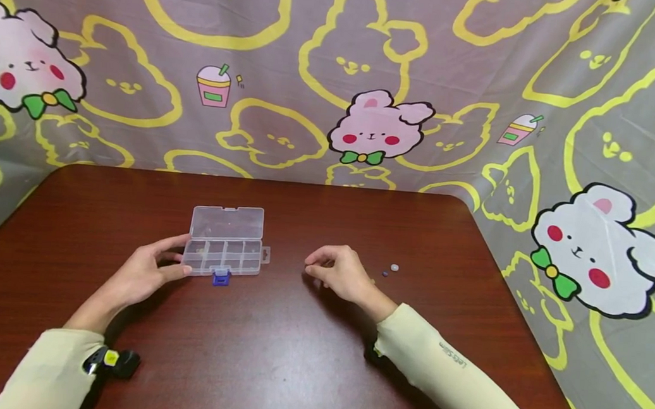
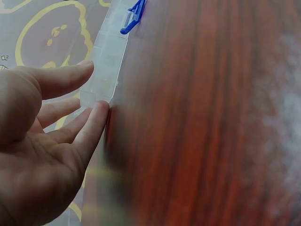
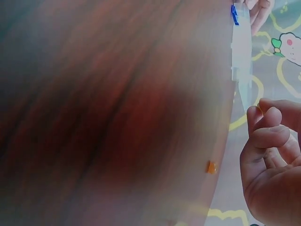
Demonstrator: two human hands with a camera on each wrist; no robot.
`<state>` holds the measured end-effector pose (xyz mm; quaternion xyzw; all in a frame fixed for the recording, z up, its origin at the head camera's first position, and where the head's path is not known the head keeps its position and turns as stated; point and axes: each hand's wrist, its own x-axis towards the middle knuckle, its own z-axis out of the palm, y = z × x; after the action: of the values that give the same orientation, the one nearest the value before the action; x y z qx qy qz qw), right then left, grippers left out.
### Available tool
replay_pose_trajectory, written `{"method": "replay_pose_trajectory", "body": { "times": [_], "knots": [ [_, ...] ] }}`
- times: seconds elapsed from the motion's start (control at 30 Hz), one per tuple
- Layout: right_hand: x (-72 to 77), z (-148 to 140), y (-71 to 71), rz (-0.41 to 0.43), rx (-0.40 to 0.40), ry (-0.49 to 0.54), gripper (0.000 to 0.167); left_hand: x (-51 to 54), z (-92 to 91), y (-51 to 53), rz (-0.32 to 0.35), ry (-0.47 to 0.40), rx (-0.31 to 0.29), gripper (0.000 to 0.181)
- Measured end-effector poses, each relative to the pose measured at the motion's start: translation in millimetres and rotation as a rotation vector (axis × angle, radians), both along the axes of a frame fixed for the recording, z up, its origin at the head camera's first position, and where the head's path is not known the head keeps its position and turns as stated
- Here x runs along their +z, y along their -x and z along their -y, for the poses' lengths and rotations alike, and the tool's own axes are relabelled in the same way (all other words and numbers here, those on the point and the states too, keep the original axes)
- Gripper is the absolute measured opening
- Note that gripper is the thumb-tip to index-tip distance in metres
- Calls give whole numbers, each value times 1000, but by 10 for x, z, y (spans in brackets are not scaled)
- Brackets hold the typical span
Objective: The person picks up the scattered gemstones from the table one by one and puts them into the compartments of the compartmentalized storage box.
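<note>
— So, what lies before you, biggest first?

— The curtain [image 1: 291, 69] hangs behind, and your table [image 1: 270, 365] runs up to it. On the table, left of centre, sits the box [image 1: 233, 264], split into compartments, its lid [image 1: 227, 223] folded back.

— And your hands?

— Your left hand [image 1: 140, 274] is spread at the box's left end, fingertips against it, probably to steady it. Your right hand [image 1: 345, 277] stands apart, right of the box, thumb and fingertip pressed together in a pinch.

— What small things do you have out?

— To the right of that hand lie a white bead [image 1: 394, 267] and, close to it, a smaller blue bead [image 1: 385, 274]. The right wrist view adds an orange piece [image 3: 211, 167] on the table. Smallest is the yellow speck [image 3: 261, 109] between your fingertips: likely a bead you're pinching, though too small to name surely.

— Which step are you on, then?

— Carrying, I'd judge: something in your fingers, not yet over the box. The next move calls for swinging the right hand left, lowering it into one compartment and parting the tips only inside its walls. Your left hand should press lightly, or the box could slide.
</note>
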<state>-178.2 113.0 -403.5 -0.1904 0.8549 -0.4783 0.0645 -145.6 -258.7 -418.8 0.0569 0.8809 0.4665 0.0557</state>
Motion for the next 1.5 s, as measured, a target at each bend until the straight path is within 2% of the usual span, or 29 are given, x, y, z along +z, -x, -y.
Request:
{"method": "replay_pose_trajectory", "body": {
  "times": [0.53,1.03,1.3,1.5],
  "knots": [
    [-12,210,97,8,21,15,5,12,13,-12,8,28,1,70],
    [62,459,161,26,24,4,6,33,-9,-15,6,-2,4,70],
    [78,624,148,30,54,57,8,29,14,7,23,-6,-17,72],
    [97,731,147,21,62,57,6,32,22,18,33,2,-20,73]
  ]
}}
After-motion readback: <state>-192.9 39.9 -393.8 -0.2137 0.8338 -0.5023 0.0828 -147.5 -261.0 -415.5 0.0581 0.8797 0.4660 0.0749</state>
